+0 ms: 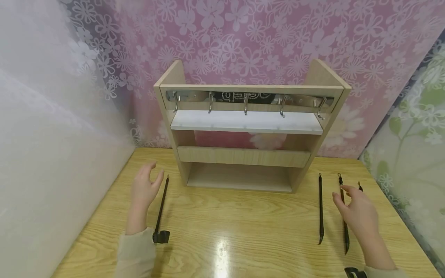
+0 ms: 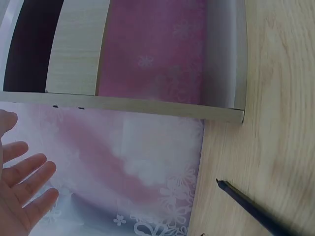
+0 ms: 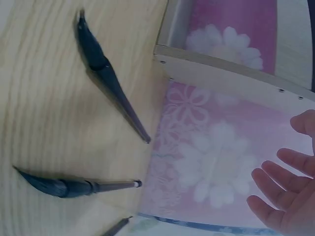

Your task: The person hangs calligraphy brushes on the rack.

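Observation:
My left hand (image 1: 144,187) is held over the left side of the table, fingers loosely bent and holding nothing. Just right of it lies a dark calligraphy brush (image 1: 162,204) with a hanging loop at its far end. On the right side, my right hand (image 1: 363,214) hovers over the brushes, also holding nothing; its fingers (image 3: 275,189) are spread in the right wrist view. One brush (image 1: 321,208) lies left of this hand. A second brush (image 1: 345,235) is partly covered by it, and a third brush (image 1: 360,188) shows only its looped end.
A light wooden rack (image 1: 243,156) stands at the table's back, against pink flowered cloth (image 1: 243,38). Several metal hooks (image 1: 246,104) line its top bar, above a white shelf (image 1: 243,120). A white wall (image 1: 52,154) borders the left, flowered cloth the right.

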Motion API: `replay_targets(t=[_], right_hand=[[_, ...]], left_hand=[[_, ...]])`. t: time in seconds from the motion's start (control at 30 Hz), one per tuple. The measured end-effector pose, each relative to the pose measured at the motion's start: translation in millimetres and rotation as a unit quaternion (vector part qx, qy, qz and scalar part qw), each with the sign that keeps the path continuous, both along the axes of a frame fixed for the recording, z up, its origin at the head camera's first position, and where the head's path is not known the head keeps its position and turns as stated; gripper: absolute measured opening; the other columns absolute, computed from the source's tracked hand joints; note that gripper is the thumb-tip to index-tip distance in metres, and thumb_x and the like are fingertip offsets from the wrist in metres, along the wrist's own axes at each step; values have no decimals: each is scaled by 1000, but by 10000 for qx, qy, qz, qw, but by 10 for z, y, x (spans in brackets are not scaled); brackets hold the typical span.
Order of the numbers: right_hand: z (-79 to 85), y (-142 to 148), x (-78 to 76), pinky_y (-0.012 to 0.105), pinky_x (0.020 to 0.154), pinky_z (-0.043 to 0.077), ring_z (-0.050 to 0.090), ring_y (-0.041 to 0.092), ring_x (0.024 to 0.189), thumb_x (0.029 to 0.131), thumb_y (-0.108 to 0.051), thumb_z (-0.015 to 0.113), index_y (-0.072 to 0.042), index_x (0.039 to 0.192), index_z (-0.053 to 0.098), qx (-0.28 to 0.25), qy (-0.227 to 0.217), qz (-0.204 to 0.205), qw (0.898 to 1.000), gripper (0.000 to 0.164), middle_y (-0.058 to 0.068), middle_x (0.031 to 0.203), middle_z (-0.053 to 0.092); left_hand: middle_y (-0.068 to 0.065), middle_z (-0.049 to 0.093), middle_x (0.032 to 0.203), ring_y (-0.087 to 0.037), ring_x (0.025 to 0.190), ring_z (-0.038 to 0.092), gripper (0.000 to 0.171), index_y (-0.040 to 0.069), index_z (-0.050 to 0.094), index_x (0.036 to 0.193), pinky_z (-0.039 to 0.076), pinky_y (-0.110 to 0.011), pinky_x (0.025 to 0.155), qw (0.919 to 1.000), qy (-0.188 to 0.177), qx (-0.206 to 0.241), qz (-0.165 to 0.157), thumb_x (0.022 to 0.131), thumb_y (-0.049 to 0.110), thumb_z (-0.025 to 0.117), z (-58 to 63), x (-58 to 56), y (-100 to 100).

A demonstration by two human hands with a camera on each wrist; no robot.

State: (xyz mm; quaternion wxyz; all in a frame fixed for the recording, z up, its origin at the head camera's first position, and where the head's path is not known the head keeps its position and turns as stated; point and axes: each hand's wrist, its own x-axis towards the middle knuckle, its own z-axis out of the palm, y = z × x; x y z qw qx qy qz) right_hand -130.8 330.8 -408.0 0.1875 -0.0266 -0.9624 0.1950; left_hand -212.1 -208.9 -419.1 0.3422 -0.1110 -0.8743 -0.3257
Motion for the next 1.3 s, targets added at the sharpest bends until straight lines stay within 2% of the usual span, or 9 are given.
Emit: replay_targets(t=[0.07,0.3,0.53,0.77,0.93,1.0,1.07,1.13,1.3], right_hand=[[-42,6,-21,38,40,41,51,28,56,88,-27,53,11,112,49,-64,-85,28,9999,45,33,101,50],[-188,49,-92,29,36,35,49,21,51,89,-32,49,12,114,48,-210,-390,36,9990,50,35,100,50],[-362,108,-133,45,49,47,53,43,82,89,-33,50,13,111,49,-355,-513,16,9981,51,35,100,51],[-495,118,-144,50,59,47,52,45,88,90,-33,48,13,112,48,-609,-803,-4,9949,51,35,103,51],[-576,120,-149,51,61,47,52,45,87,89,-29,50,13,111,48,-741,-810,1,9940,47,35,103,51],[-599,124,-156,51,62,48,52,45,88,89,-28,50,13,111,48,-807,-832,10,9933,47,35,104,51],[-618,129,-164,50,63,48,52,45,89,89,-27,50,14,111,48,-886,-883,13,9922,46,35,105,51],[-633,136,-173,50,64,48,51,45,90,89,-27,50,14,112,47,-936,-960,1,9910,47,35,105,50],[-645,161,-205,51,66,48,49,46,93,90,-31,48,14,115,44,-1019,-1230,52,9871,51,36,108,48]], left_hand=[[-19,57,106,-34,97,53,46,-3,54,114,47,-45,81,9994,272,176,-148,86,34,54,-52,-79,-10],[-22,55,107,-34,98,52,44,-8,51,114,50,-44,75,9990,265,288,-206,86,24,58,168,-108,137],[-20,57,106,-30,98,53,39,-7,52,115,52,-40,75,9976,216,598,-260,82,12,62,270,-203,262],[-21,57,104,-33,96,54,37,-8,53,113,51,-46,72,9875,527,1304,-709,82,11,61,292,-296,333],[-15,56,111,-25,104,53,42,-2,53,116,52,-33,77,9736,684,1898,-1069,81,18,65,-136,-767,185],[-15,56,112,-25,105,52,44,-1,52,117,51,-33,79,9734,560,1976,-1016,79,16,66,-234,-935,146],[-17,56,111,-26,103,53,43,-3,52,116,51,-33,78,9729,546,2035,-956,78,11,67,-228,-997,147],[-16,57,110,-23,101,55,41,-1,53,116,52,-29,77,9706,589,2134,-942,78,11,67,-194,-1011,173],[-15,59,108,-24,98,56,42,1,53,118,52,-33,75,9729,412,2135,-789,82,20,63,166,-744,345]])
